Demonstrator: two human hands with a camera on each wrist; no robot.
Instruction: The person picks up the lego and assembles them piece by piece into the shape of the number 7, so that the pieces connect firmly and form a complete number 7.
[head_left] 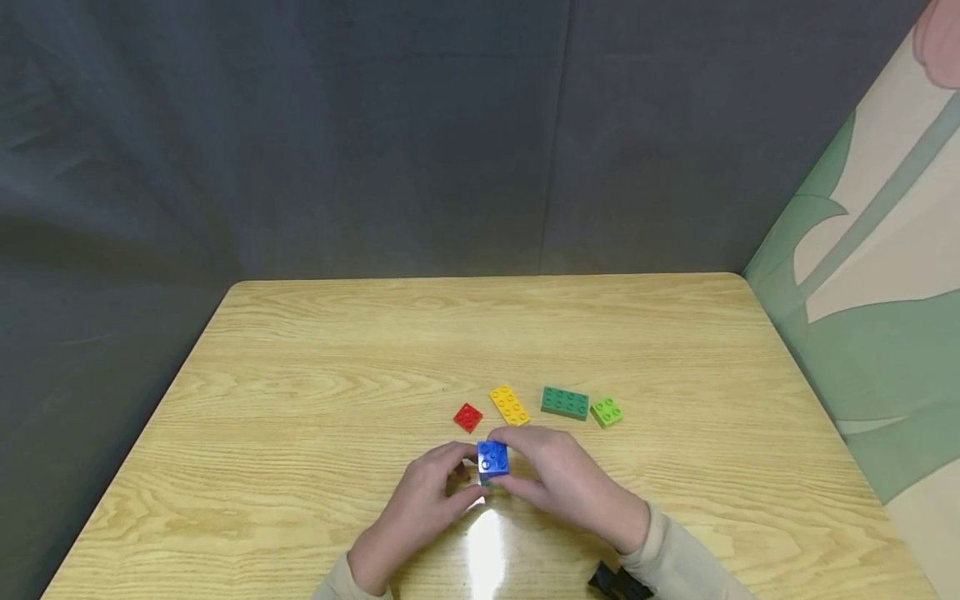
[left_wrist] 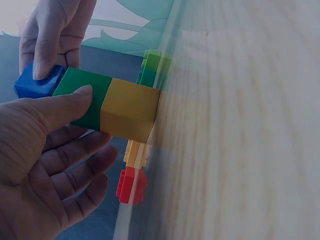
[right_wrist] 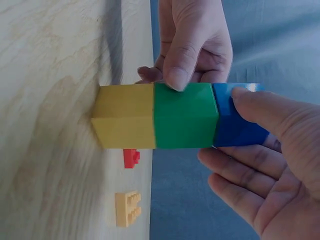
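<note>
A stack of three toy building blocks stands upright on the table, with a yellow block (right_wrist: 126, 117) at the bottom, a green block (right_wrist: 185, 117) in the middle and a blue block (head_left: 492, 457) on top. My left hand (head_left: 425, 493) pinches the green block, its thumb on the near side. Thumb and fingers of my right hand (head_left: 558, 477) grip the blue block from the right. No gap shows between the green and blue blocks in the right wrist view. From the head view, the blue block and the hands mostly hide the lower two.
Beyond the hands lie a flat red brick (head_left: 468, 417), a yellow brick (head_left: 510, 406), a dark green brick (head_left: 565, 402) and a light green brick (head_left: 607, 412). A black object (head_left: 619, 582) sits by the right sleeve. Dark cloth (head_left: 390, 142) hangs behind the wooden table (head_left: 300, 358).
</note>
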